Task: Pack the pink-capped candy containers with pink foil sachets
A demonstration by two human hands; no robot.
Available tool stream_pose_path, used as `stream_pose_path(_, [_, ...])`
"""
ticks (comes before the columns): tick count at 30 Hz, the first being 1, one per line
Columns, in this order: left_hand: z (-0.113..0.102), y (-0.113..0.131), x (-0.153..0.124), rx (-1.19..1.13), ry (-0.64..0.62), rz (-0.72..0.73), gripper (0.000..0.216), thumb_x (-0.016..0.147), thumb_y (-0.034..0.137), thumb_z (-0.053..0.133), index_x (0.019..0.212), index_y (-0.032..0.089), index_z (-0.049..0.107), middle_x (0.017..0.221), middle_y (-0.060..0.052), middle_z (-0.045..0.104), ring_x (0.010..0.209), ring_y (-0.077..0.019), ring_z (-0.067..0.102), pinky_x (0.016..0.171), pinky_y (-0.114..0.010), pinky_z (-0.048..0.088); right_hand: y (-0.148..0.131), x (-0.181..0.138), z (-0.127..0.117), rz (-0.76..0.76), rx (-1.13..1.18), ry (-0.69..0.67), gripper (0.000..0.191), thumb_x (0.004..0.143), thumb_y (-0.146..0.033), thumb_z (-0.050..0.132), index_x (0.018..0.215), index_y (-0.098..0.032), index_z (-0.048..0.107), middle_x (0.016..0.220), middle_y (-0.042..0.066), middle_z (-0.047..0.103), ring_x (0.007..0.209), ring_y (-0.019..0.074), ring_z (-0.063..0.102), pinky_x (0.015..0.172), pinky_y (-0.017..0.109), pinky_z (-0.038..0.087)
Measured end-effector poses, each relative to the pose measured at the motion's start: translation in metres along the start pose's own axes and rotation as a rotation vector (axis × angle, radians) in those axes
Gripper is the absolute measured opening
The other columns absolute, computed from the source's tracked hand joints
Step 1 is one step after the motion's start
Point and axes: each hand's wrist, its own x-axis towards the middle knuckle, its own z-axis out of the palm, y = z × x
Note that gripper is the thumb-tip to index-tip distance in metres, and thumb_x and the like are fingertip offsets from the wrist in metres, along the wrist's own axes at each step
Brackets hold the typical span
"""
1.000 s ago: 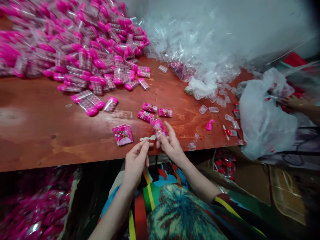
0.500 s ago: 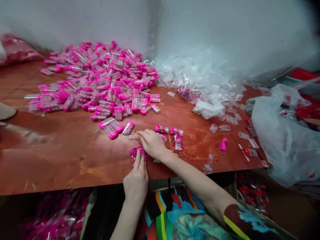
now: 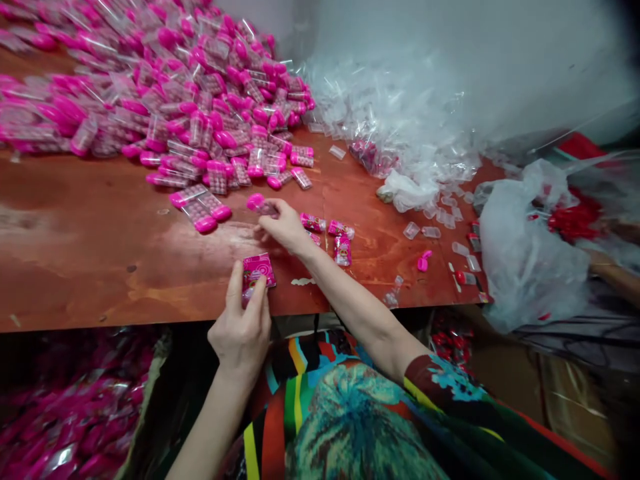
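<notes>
My left hand rests at the near edge of the red-brown table, thumb and fingers pinched on a small stack of pink printed labels. My right hand reaches forward across the table, its fingers closed on a clear candy case with a pink cap. Three small labelled pink cases lie just right of that hand. A large heap of pink-capped candy cases covers the table's far left.
A mound of clear plastic wrappers fills the far right, with loose empty clear cases and a pink cap nearby. A white plastic bag hangs off the right edge. Another person's arm shows at the right. Below the table lie more pink cases.
My right hand set a labelled case down by the others, then reached further forward and took a pink-capped case. My left hand moved onto the label stack and pinched it.
</notes>
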Motion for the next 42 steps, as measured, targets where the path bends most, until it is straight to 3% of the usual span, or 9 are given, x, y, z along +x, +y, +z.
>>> stream_pose_path(4, [0.002, 0.004, -0.006, -0.089, 0.127, 0.029, 0.038, 0.089, 0.021, 0.069, 0.126, 0.032, 0.072, 0.158, -0.013, 0.045, 0.113, -0.0317, 0.069, 0.08, -0.036, 0.055, 0.006, -0.071, -0.032, 0.155, 0.533, -0.138, 0.03, 0.078, -0.022, 0.066, 0.103, -0.02, 0.049, 0.081, -0.003, 0.062, 0.055, 0.0078, 0.052, 0.047, 0.019, 0.04])
stream_pose_path(9, [0.018, 0.025, -0.009, -0.125, 0.037, 0.119, 0.035, 0.089, 0.021, 0.067, 0.123, 0.03, 0.073, 0.157, -0.012, 0.046, 0.113, -0.0294, 0.069, 0.08, -0.033, 0.056, 0.022, -0.126, -0.03, 0.257, 0.674, -0.016, 0.052, 0.067, -0.032, 0.085, 0.107, -0.02, 0.055, 0.088, -0.003, 0.063, 0.07, 0.0091, 0.058, 0.065, 0.022, 0.05])
stream_pose_path(12, [0.02, 0.037, -0.008, -0.29, -0.033, 0.029, 0.031, 0.09, 0.028, 0.067, 0.12, 0.025, 0.073, 0.154, -0.014, 0.049, 0.113, -0.0285, 0.068, 0.084, -0.035, 0.055, 0.033, -0.127, -0.035, 0.218, 0.601, 0.09, 0.05, 0.065, -0.033, 0.086, 0.105, -0.021, 0.058, 0.093, -0.001, 0.064, 0.081, 0.0122, 0.061, 0.082, 0.028, 0.053])
stream_pose_path(16, [0.012, 0.044, 0.003, -0.631, -0.192, -0.418, 0.034, 0.089, 0.044, 0.064, 0.11, 0.018, 0.071, 0.105, -0.009, 0.072, 0.065, -0.0148, 0.063, 0.059, -0.027, 0.051, 0.038, -0.122, -0.056, 0.175, 0.444, 0.004, 0.047, 0.068, -0.032, 0.085, 0.106, -0.021, 0.06, 0.092, -0.002, 0.064, 0.082, 0.0135, 0.062, 0.083, 0.03, 0.053])
stream_pose_path(18, [0.008, 0.046, 0.009, -0.803, -0.37, -0.6, 0.03, 0.084, 0.046, 0.069, 0.089, 0.017, 0.071, 0.067, 0.0, 0.063, 0.049, -0.0109, 0.048, 0.047, -0.023, 0.039, 0.037, -0.124, -0.063, 0.162, 0.441, -0.098, 0.044, 0.07, -0.032, 0.084, 0.106, -0.021, 0.061, 0.092, -0.001, 0.065, 0.083, 0.0137, 0.063, 0.083, 0.03, 0.054])
stream_pose_path(21, [0.005, 0.05, 0.014, -0.973, -0.507, -0.73, 0.035, 0.077, 0.042, 0.075, 0.058, 0.019, 0.058, 0.044, 0.005, 0.042, 0.042, -0.0084, 0.034, 0.042, -0.021, 0.026, 0.034, -0.133, -0.064, 0.189, 0.456, -0.134, 0.046, 0.07, -0.033, 0.084, 0.109, -0.022, 0.061, 0.094, -0.002, 0.066, 0.083, 0.0134, 0.063, 0.079, 0.028, 0.054])
stream_pose_path(30, [0.02, 0.059, 0.012, -1.239, -0.392, -1.008, 0.037, 0.065, 0.039, 0.086, 0.053, 0.016, 0.058, 0.042, 0.002, 0.048, 0.039, -0.0067, 0.036, 0.041, -0.019, 0.025, 0.04, -0.155, -0.053, 0.224, 0.453, 0.035, 0.048, 0.072, -0.033, 0.082, 0.11, -0.022, 0.056, 0.087, -0.002, 0.064, 0.071, 0.0118, 0.059, 0.068, 0.027, 0.052])
stream_pose_path(36, [0.017, 0.055, 0.017, -1.31, -0.511, -1.032, 0.035, 0.071, 0.041, 0.081, 0.061, 0.015, 0.059, 0.041, 0.004, 0.046, 0.036, -0.0059, 0.035, 0.039, -0.019, 0.024, 0.033, -0.15, -0.062, 0.188, 0.373, -0.013, 0.039, 0.075, -0.027, 0.078, 0.106, -0.022, 0.056, 0.087, -0.002, 0.063, 0.072, 0.0121, 0.06, 0.069, 0.027, 0.051])
stream_pose_path(42, [0.015, 0.059, 0.022, -1.313, -0.404, -1.092, 0.033, 0.072, 0.033, 0.081, 0.061, 0.016, 0.054, 0.04, 0.005, 0.044, 0.035, -0.0056, 0.034, 0.039, -0.019, 0.026, 0.032, -0.147, -0.071, 0.158, 0.436, 0.069, 0.039, 0.085, -0.038, 0.07, 0.113, -0.022, 0.049, 0.079, -0.004, 0.061, 0.06, 0.0094, 0.053, 0.059, 0.024, 0.046])
